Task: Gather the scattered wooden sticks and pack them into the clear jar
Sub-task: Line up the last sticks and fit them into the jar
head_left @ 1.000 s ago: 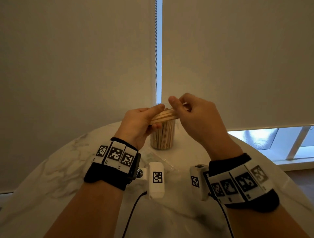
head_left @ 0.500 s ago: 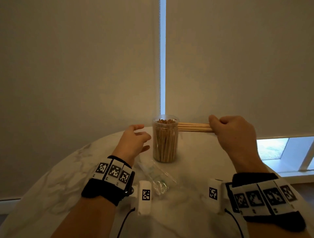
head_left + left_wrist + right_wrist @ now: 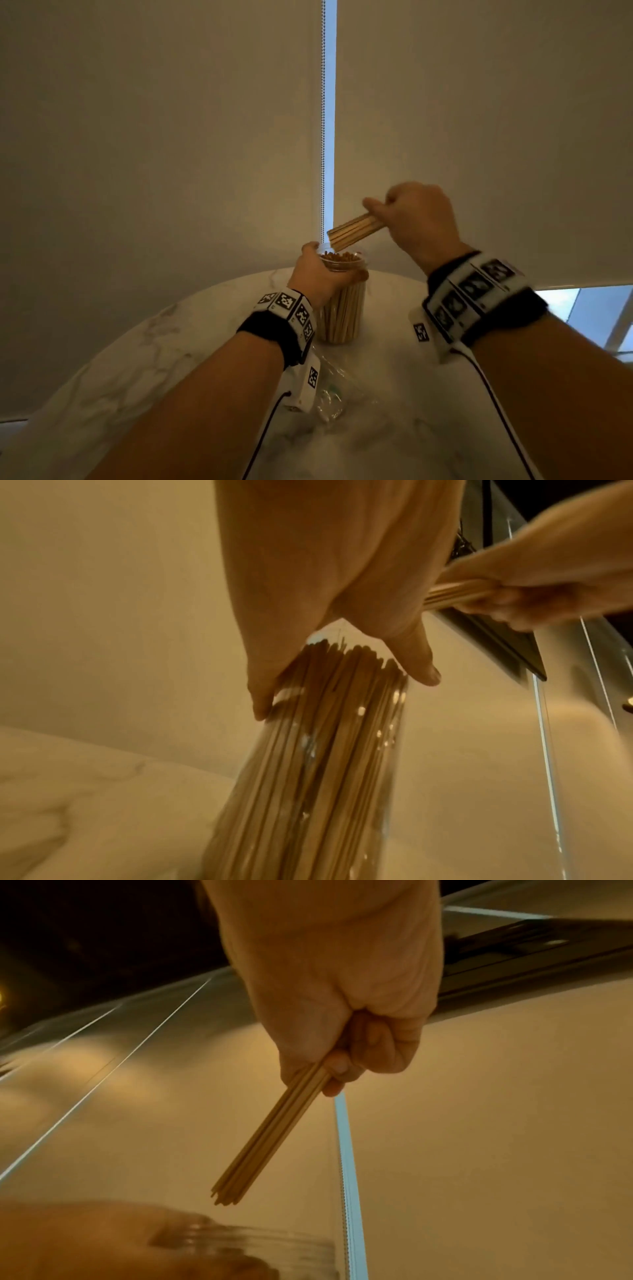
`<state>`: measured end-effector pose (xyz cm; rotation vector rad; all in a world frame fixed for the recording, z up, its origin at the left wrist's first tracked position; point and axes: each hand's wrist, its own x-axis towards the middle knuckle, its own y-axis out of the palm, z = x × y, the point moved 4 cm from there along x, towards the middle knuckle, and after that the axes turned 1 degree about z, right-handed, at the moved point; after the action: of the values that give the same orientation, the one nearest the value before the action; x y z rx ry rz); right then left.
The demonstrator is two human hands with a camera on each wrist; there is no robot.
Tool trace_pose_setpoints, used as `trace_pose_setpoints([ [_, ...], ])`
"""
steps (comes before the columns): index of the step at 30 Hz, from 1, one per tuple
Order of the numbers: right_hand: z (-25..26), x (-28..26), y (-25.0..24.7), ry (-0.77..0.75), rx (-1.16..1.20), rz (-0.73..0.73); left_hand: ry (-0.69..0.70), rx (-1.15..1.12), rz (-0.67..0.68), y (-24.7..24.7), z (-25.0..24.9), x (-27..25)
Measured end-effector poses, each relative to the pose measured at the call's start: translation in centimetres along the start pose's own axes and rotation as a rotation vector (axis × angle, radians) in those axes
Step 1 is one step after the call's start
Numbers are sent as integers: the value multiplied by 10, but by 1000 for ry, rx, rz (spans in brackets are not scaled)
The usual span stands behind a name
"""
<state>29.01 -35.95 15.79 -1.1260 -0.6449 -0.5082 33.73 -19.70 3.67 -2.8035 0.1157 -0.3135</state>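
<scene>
Since half a second ago: the left hand (image 3: 317, 274), then apart from the jar with fingers spread, now wraps the clear jar (image 3: 342, 308) just under its rim at frame centre. The right hand (image 3: 416, 219), then level beside the jar on the right, has risen and tipped its bundle of sticks (image 3: 354, 231) so the free ends point down-left at the mouth. Judgement: stage has passed from carry to insertion; jar braced, bundle lined up, not yet in.

Left grip: thumb and fingers curled around the jar's upper wall, confirmed in left wrist view, left hand (image 3: 329, 588) on the clear jar (image 3: 325, 764).

Jar contents: packed close with upright wooden sticks reaching near the rim; little spare room visible, so the new bundle will likely need wedging.

Right grip: fist closed tight on the upper end of the bundle of sticks (image 3: 274, 1137); right hand (image 3: 342, 1001); lower tips hang just above the jar rim, not touching.

Jar stands on the marble table (image 3: 137, 359). A crumpled clear wrapper (image 3: 334, 394) lies on it at lower centre. No loose sticks visible on the table.
</scene>
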Motion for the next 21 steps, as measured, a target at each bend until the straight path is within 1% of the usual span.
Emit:
trace_pose_setpoints([
  [2,20,18,14,-172,-124,97,42,-6,-46,2,7,0],
  [4,36,28,24,-303,-250,235,46,3,-47,0,13,1],
  [7,51,35,37,-380,-333,388,10,4,-13,-1,19,5],
  [9,59,39,43,-396,-291,456,-8,-6,-1,0,19,7],
  [13,72,46,52,-346,-143,581,-27,49,-5,-2,18,4],
  [18,61,40,67,-207,-225,598,-4,102,-23,-3,19,3],
  [19,58,37,69,-165,-210,628,3,100,-24,-3,20,3],
  [21,53,32,73,-77,-134,740,16,104,-31,-3,19,2],
])
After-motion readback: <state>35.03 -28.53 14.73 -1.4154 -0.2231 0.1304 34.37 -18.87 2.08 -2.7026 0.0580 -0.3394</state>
